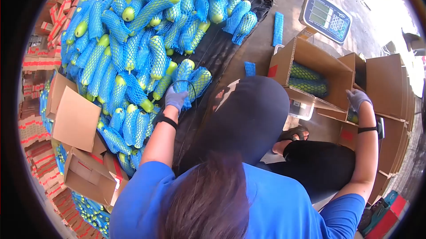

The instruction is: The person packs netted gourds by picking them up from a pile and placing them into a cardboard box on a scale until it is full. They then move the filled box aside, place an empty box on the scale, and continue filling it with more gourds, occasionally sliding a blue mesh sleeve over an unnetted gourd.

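Long green gourds in blue foam netting (157, 57) lie heaped at the left. At the heap's near right edge, my gloved left hand (176, 97) is closed around the lower end of a netted gourd (184, 72). Another netted gourd (200, 81) lies right beside it, and a thin dark loop crosses both. On the right, my gloved right hand (356, 99) has its fingers bent at the near right edge of an open cardboard box (326, 57). Inside that box, netted gourds (306, 79) lie side by side; their netting looks dark in the shade.
A scale display (325, 16) stands behind the box, which rests on a pale base. Flat blue net sleeves (278, 29) lie on the floor. More cartons (386, 88) stand at the right, and open boxes (88, 174) at the left. My bent knee (262, 101) lies between heap and box.
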`<action>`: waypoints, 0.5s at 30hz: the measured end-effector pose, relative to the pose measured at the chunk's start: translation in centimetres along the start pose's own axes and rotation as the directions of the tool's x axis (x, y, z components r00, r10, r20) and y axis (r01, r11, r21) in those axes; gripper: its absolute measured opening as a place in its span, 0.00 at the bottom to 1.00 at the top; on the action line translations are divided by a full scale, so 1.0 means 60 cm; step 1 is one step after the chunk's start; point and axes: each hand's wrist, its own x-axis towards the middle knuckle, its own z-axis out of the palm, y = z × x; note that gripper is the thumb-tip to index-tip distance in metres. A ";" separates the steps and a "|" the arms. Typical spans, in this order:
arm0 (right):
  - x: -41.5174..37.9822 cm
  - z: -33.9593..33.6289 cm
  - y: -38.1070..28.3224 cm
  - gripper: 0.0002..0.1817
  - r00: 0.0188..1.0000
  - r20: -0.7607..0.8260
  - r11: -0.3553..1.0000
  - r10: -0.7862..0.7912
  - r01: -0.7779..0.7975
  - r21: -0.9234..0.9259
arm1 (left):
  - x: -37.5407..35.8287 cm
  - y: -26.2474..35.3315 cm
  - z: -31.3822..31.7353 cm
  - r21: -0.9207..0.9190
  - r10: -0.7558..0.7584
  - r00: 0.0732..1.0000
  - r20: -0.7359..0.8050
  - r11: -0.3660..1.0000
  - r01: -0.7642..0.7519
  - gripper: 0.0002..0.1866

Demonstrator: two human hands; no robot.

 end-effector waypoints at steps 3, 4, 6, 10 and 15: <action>-0.062 -0.037 -0.026 0.31 0.720 -0.667 0.977 -0.191 0.208 -0.055 | -0.062 0.043 -0.030 0.332 0.596 0.793 -0.127 0.779 -0.533 0.40; -0.089 -0.052 -0.054 0.35 0.557 -0.758 0.895 -0.338 0.440 -0.075 | -0.073 0.064 -0.042 0.374 0.692 0.714 -0.106 0.693 -0.616 0.42; -0.198 -0.072 -0.157 0.42 0.249 -0.812 0.715 -0.528 0.646 -0.267 | -0.111 0.142 -0.061 0.372 0.884 0.456 -0.102 0.459 -0.807 0.39; -0.324 -0.056 -0.313 0.50 -0.126 -0.498 0.320 -0.858 0.628 -0.709 | -0.161 0.310 -0.082 0.463 1.000 -0.002 -0.029 0.012 -0.886 0.30; -0.350 -0.028 -0.398 0.50 -0.127 -0.439 0.317 -0.889 0.521 -0.792 | -0.214 0.413 -0.039 0.514 0.991 -0.123 -0.057 -0.077 -0.854 0.22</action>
